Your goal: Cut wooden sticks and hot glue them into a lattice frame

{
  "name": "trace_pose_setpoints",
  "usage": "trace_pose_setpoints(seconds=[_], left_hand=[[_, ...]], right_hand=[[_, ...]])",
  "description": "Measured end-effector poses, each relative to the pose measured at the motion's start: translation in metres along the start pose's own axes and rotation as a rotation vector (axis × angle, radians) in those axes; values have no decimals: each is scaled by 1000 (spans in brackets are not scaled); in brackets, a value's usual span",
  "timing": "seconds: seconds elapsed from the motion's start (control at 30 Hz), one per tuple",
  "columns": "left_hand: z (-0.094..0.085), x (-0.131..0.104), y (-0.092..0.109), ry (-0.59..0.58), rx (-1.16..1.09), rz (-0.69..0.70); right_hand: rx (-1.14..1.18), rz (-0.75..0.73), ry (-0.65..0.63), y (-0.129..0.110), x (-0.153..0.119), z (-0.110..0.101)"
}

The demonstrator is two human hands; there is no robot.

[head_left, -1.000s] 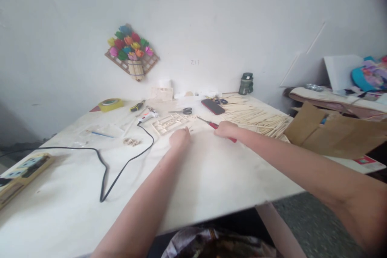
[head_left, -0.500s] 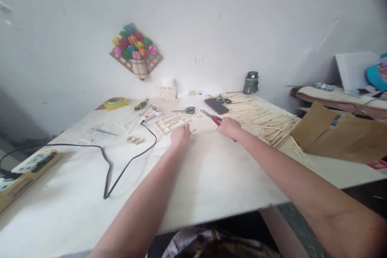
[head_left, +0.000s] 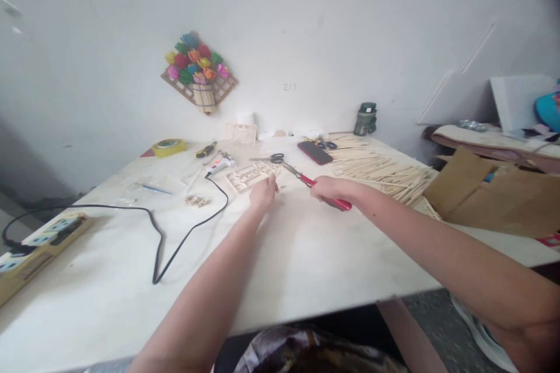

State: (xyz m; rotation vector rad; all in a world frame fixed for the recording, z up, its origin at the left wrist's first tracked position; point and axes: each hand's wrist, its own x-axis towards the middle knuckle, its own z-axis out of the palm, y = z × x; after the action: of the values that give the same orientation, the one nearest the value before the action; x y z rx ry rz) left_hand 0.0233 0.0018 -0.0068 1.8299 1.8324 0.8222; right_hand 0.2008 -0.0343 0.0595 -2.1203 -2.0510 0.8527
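My right hand (head_left: 329,188) is wrapped round a pair of red-handled garden shears (head_left: 343,204), whose metal blades point away to the left. The blade tips come close to the fingertips of my left hand (head_left: 263,193), though I cannot tell if they touch. Those left fingers are pinched together, with a thin pale wooden stick (head_left: 277,171) seeming to poke out; most of it is hidden. Just beyond the left hand lies a flat frame of small wooden sticks (head_left: 240,179). Black-handled scissors (head_left: 277,158) rest behind the shears' tips.
Loose wooden sticks (head_left: 380,169) spread at the right beside a cardboard box (head_left: 494,195). A phone (head_left: 315,152) lies near them. Leftward are a glue gun (head_left: 222,164) with a black cord, yellow tape (head_left: 168,148), small wood pieces (head_left: 196,201) and a power strip (head_left: 41,253).
The shears have moved left, their blades now nearer the left fingertips, and more of the red handles shows below my right hand. My left hand stays almost in place.
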Motion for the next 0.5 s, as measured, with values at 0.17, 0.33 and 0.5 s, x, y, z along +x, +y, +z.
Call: trace_pose_setpoints(seconds=[0.17, 0.33, 0.5], left_hand=[[-1, -1, 3, 10, 37, -31], [-2, -3, 5, 22, 81, -25], [-4, -6, 8, 28, 99, -31]], right_hand=[[88, -4, -88, 6, 12, 6], [242, -13, -157, 7, 23, 14], [235, -34, -167, 5, 24, 18]])
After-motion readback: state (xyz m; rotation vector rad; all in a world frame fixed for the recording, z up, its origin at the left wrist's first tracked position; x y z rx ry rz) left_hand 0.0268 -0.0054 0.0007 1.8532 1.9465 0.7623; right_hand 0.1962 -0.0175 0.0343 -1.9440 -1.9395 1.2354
